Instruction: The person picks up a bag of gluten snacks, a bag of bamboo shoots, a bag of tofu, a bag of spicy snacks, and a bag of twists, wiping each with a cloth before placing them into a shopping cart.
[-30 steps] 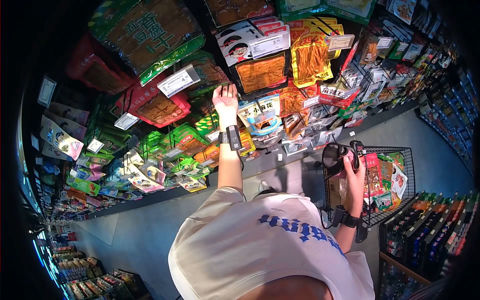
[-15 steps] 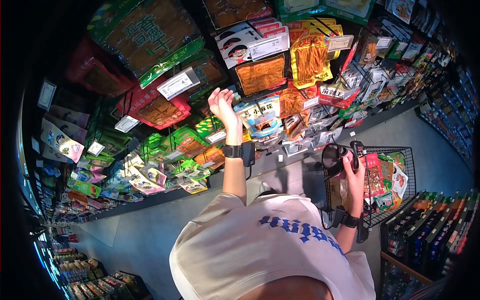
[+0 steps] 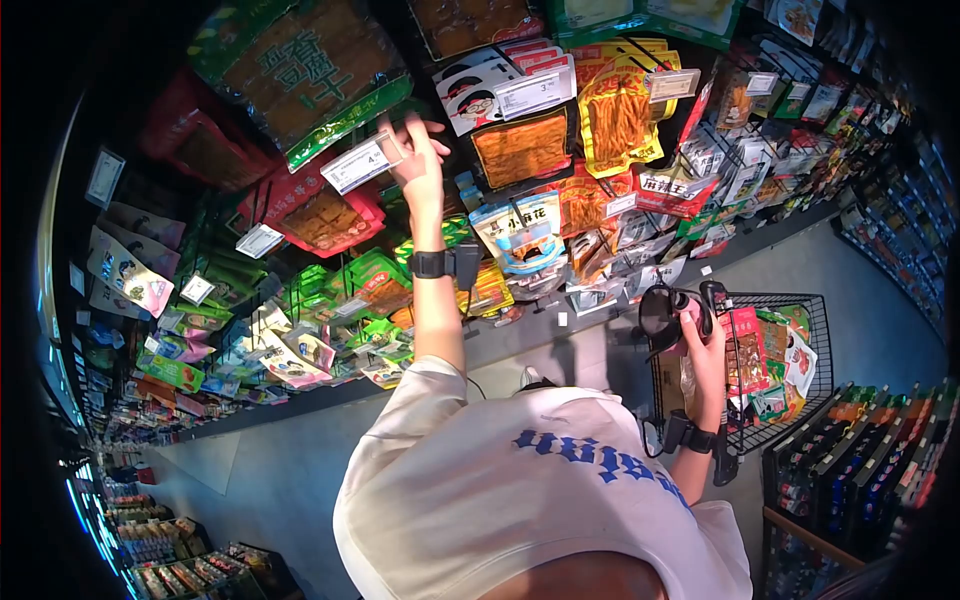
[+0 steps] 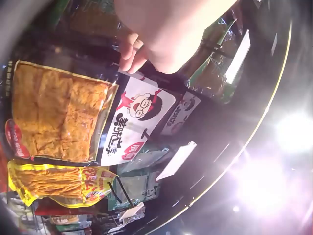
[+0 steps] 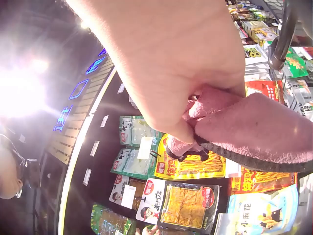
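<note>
Overhead, hanging snack packets [image 3: 300, 70] fill ten to two o'clock, and the wire cart [image 3: 826, 350] sits at four. The right hand [image 3: 708, 345] is clenched round its pink handle [image 3: 689, 311]. The left hand [image 3: 418, 165] is up beside a price tag [image 3: 358, 162] at eleven; I cannot tell whether it grasps anything.

My head view is a fisheye: the packs [image 3: 520, 145] bow outward, the corners go black, and the store light leaves the middle bright and sharp while the floor [image 3: 280, 460] lies dim. At my left wrist, my left hand [image 4: 171, 29] is a pale, overexposed blur up close, and white glare, perhaps from ceiling lamps, washes out the right side. My right wrist view flares the same way at upper left, with my right hand [image 5: 186, 73] and the handle [image 5: 254, 132] it grips soft and out of focus.
</note>
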Tool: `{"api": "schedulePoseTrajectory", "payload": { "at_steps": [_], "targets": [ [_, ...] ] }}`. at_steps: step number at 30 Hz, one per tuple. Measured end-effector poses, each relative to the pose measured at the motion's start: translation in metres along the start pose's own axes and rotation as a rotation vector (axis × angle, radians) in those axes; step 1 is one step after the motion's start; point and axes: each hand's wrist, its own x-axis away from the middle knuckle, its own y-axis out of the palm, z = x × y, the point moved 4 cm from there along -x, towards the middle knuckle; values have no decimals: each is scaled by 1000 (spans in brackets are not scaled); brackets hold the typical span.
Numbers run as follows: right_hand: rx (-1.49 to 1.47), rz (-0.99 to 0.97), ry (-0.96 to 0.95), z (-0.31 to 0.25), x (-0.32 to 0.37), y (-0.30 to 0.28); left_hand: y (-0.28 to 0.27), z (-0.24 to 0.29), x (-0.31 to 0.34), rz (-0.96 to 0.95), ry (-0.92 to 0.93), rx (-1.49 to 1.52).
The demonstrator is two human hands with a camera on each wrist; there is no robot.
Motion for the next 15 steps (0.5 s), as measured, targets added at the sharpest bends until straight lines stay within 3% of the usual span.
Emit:
{"api": "schedulePoseTrajectory", "payload": {
  "at_steps": [3,5,7,9,13,15],
  "targets": [
    [1,-2,-9,0,2,0,-11,-7,-26,-3,-46,-78],
    [-1,6,-14,-1,2,1,-13,-2,-37,-105,6,-314],
    [-4,12,-19,-1,2,1,-16,5,-38,-43,-28,-374],
    [-5,11,-11,2,1,1,-20,9,-41,-41,-15,-620],
    [-12,4,-26,0,2,3,-24,-5,-45,-73,-44,-785],
    [-17,0,-22,0,2,4,-25,-16,-46,-65,-34,-701]
  ]
}}
